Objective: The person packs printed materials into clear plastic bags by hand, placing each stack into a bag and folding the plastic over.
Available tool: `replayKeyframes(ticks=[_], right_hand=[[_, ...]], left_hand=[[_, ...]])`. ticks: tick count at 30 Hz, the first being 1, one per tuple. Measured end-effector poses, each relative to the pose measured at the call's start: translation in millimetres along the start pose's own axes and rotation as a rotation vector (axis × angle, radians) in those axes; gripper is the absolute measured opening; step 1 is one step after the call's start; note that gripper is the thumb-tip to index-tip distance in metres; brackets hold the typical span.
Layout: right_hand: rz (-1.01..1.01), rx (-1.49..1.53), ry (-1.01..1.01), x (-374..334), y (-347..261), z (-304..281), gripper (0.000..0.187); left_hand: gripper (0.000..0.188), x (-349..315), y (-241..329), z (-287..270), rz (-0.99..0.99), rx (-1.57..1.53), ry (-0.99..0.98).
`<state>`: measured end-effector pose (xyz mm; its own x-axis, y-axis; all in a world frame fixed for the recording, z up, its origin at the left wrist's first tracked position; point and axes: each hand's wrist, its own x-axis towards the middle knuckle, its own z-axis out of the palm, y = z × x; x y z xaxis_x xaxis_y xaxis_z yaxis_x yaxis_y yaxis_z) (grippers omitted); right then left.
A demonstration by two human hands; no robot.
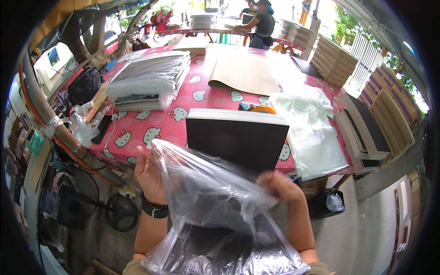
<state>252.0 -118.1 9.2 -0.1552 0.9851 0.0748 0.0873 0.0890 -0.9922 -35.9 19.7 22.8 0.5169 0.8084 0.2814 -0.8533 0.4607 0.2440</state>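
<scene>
A clear plastic bag (201, 183) stretches between my hands, its lower part over a dark flat panel (215, 243) close to my body. My left hand (151, 178) is at the bag's left side, thumb raised apart, its fingers partly behind the film. It looks open. My right hand (284, 185) is closed on the bag's right edge, slightly blurred. Just beyond the bag, a stack of black panels (233, 137) with pale edges leans at the table's near edge. To its right lies a pile of clear plastic bags (316, 146).
On the pink patterned table (178, 123) are a plastic-wrapped stack (146, 78), a brown sheet (243, 73) and an orange tape dispenser (261, 108). Cartons (366, 133) line the right. A black fan (121, 211) and a bin (326, 204) stand below. A person (261, 25) works beyond.
</scene>
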Motion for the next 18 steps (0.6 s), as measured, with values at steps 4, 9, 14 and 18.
replayKeyframes(ticks=[4,9,14,18], right_hand=[[-0.333,-0.075,-0.696,9,-5,-6,0.048],[-0.413,1.114,0.52,-4,-13,-12,0.042],[-0.469,1.155,0.538,-9,-14,1,0.046],[-0.484,1.263,0.232,-11,19,-4,0.058]], left_hand=[[0.07,4,-14,-16,-0.373,-0.11,-0.43],[0.073,-27,-44,-26,-0.701,0.572,-0.3],[0.069,-23,-49,-20,-0.836,0.593,-0.241],[0.046,-24,-32,-54,-0.718,0.616,-0.522]])
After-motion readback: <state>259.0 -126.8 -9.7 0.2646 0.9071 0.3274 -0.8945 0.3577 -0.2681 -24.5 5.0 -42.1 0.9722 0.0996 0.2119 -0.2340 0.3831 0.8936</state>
